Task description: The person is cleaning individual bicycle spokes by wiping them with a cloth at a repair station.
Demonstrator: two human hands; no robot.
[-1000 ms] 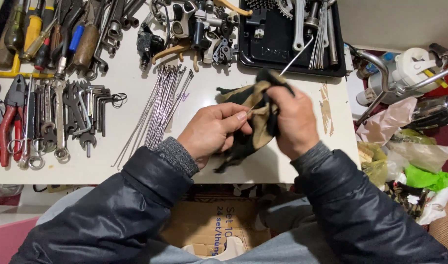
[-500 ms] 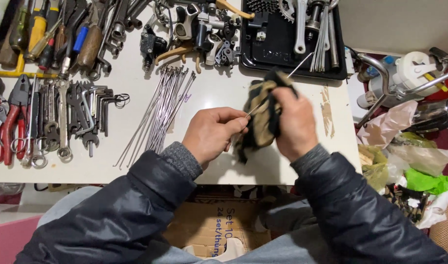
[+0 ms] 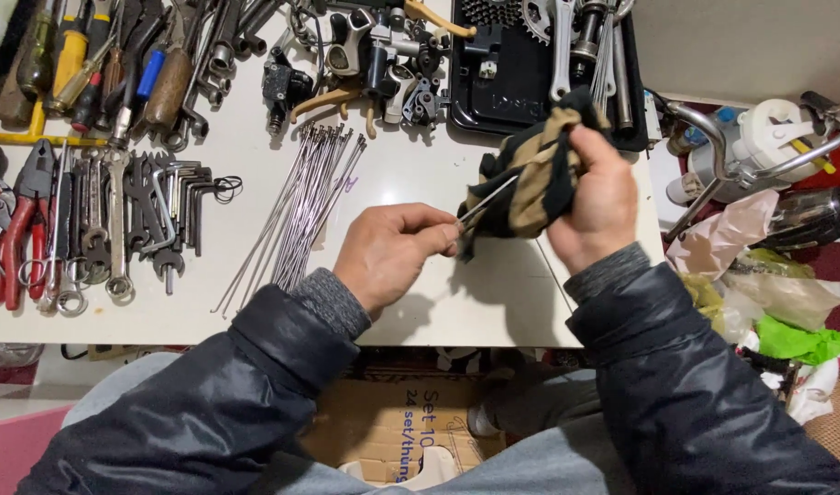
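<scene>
My left hand [image 3: 397, 247] pinches the near end of a thin steel spoke [image 3: 484, 200] just above the white table [image 3: 493, 293]. The spoke runs up and to the right into a black and tan striped rag [image 3: 530, 179]. My right hand [image 3: 598, 202] is closed around that rag, which wraps the far part of the spoke. Both hands hover over the table's front right area. A loose bundle of several similar spokes [image 3: 305, 206] lies on the table to the left of my left hand.
A black tray [image 3: 493, 92] with sprockets and metal parts sits at the back. Brake parts [image 3: 365, 69] lie beside it. Wrenches and hex keys [image 3: 136, 220], red pliers [image 3: 12, 238] and screwdrivers [image 3: 71, 55] fill the left side. A handlebar [image 3: 759, 156] and crumpled bags [image 3: 768, 293] sit right of the table.
My right hand has slid the rag up and to the right along the spoke, away from my left hand, baring more of the spoke. My left hand has stayed nearly still.
</scene>
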